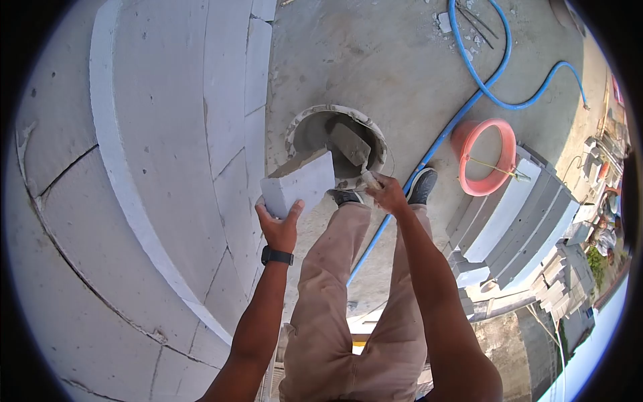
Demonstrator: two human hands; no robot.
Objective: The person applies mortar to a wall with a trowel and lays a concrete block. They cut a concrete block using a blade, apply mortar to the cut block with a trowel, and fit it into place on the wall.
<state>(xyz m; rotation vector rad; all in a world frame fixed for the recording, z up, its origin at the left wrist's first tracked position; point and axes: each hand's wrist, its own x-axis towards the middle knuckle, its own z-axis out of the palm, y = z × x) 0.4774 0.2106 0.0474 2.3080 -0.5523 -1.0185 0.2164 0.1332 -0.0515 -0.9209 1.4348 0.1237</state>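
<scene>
A light grey block (303, 184) is gripped in my left hand (279, 226), thumb on one side and fingers on the other. Its upper face carries a layer of grey mortar. My right hand (389, 193) is closed around the handle of a trowel (350, 143). The trowel's blade hangs over the mouth of a round bucket (380, 127) with a mortar-crusted rim. Grey mortar shows inside the bucket, partly hidden by the block and the blade. The block is just left of the blade, near the bucket's front rim.
A wall of large pale blocks (157, 87) rises along my left. The blue hose (435, 144) runs over the concrete floor and passes by my right shoe (421, 186). To the right are an orange bucket (465, 175) and stacked blocks (516, 221).
</scene>
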